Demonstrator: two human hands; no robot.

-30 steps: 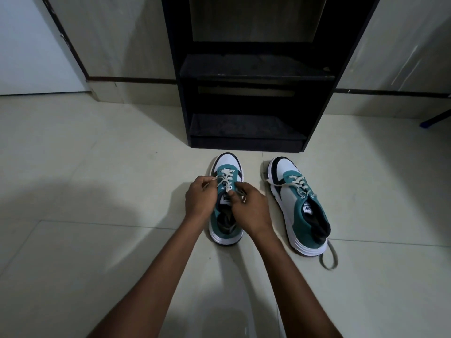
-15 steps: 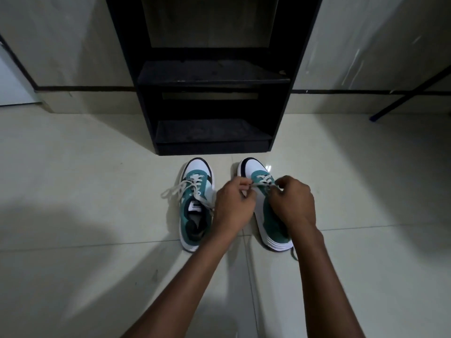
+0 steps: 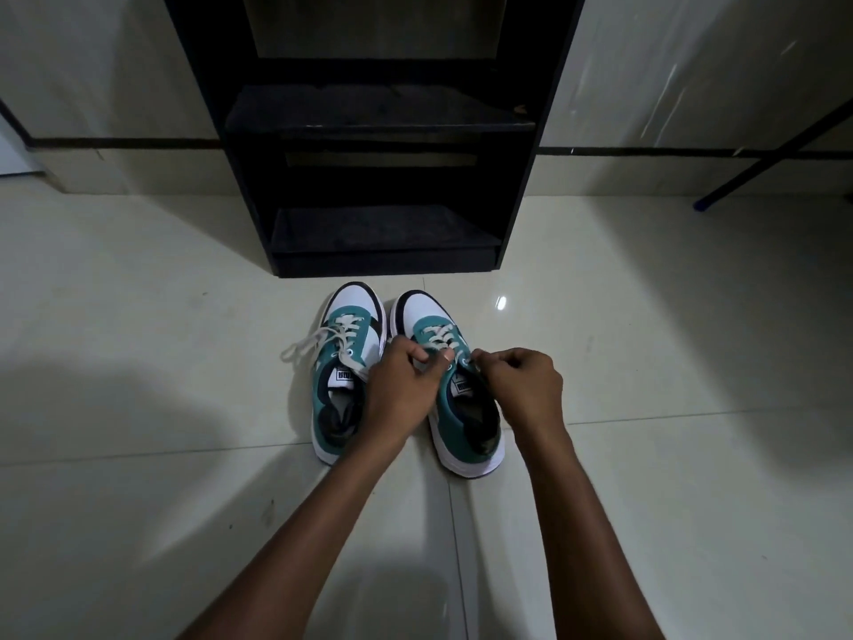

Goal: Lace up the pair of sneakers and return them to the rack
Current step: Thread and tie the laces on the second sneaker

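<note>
2 sneakers are seen side by side on the tiled floor (image 3: 138, 316), toes pointed at 12 o'clock toward the black rack (image 3: 383, 131), which is set against the wall (image 3: 692, 62). Both shoes are teal with white toe caps, dark trim and white soles. The left sneaker (image 3: 344, 385) is placed at 9 o'clock of the right sneaker (image 3: 461, 408), the 2 nearly touching at the toes. Loose ends of the white lace (image 3: 309, 346) on the left sneaker are spilled off toward 9 o'clock onto the floor, untied.

Both hands are held over the right sneaker's eyelets. The left hand (image 3: 401, 385) is closed, with a strand of the right sneaker's lace (image 3: 438, 337) pinched between thumb and fingertips; part of the left sneaker's inner edge is crossed and covered by this hand and its wrist. The right hand (image 3: 526, 385) is clenched at 3 o'clock of the tongue, fingertips pressed together at the upper eyelets; a lace end seems to be gripped there, though the strand itself is mostly hidden. The upper crossings of the lace are seen threaded above the hands, toward 12 o'clock.

2 shelves of the rack are visible, with no shoes on them. At 2 o'clock a dark slanted pole with a blue tip (image 3: 701, 205) is rested on the floor.
</note>
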